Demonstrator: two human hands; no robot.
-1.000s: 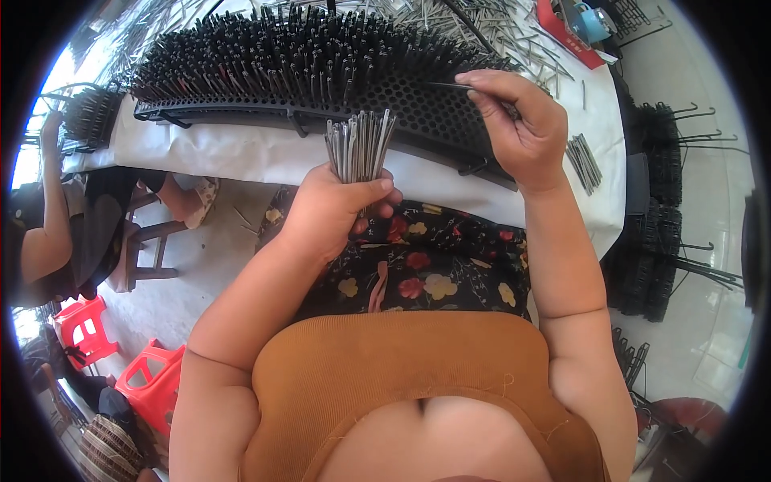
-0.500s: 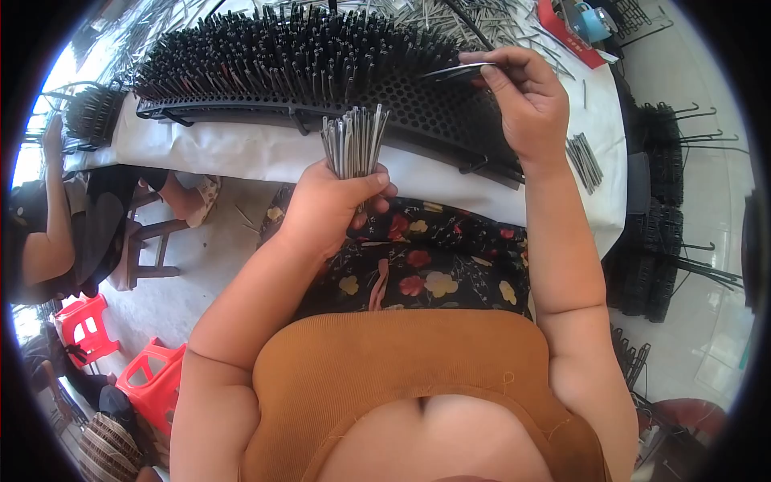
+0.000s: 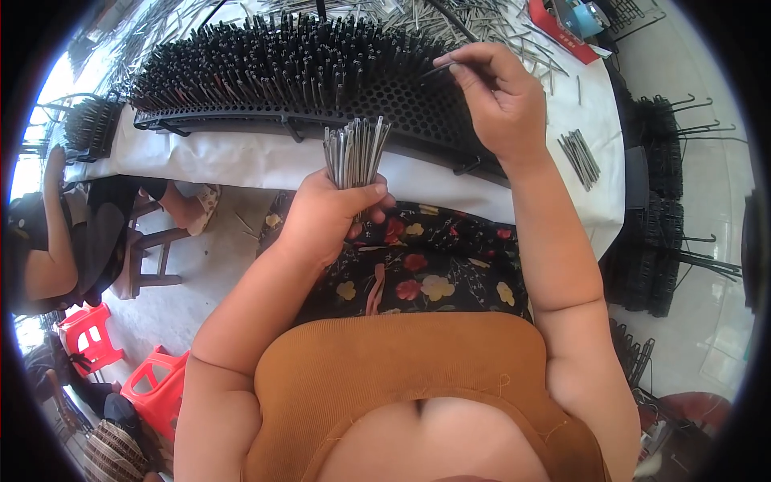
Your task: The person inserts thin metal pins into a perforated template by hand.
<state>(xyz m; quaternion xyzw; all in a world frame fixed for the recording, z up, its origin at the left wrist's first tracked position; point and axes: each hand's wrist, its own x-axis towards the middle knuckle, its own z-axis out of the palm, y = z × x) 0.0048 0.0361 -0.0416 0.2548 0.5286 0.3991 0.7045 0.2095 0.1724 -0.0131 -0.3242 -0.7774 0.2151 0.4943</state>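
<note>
My left hand (image 3: 333, 210) is closed round a bundle of thin grey metal rods (image 3: 353, 153), held nearly upright in front of the rack. Between thumb and fingertips, my right hand (image 3: 502, 100) pinches a single metal rod (image 3: 436, 75), tilted over the right part of the rack. The black perforated rack (image 3: 414, 112) stands on the table, its right end showing bare round holes. Densely packed upright rods (image 3: 257, 68) fill its left and middle parts. Where the pinched rod's tip is relative to the holes, I cannot tell exactly.
A small pile of rods (image 3: 580, 159) lies on the white-covered table (image 3: 225, 153) at right. Loose rods (image 3: 426, 20) are strewn behind the rack. At far right back is a red box (image 3: 562, 32). Another person's arm (image 3: 55, 217) reaches a smaller rack (image 3: 90, 127) at left.
My right hand has moved left, and its rod now points down and left over the rack. My left hand still holds the bundle, nearly in place.
</note>
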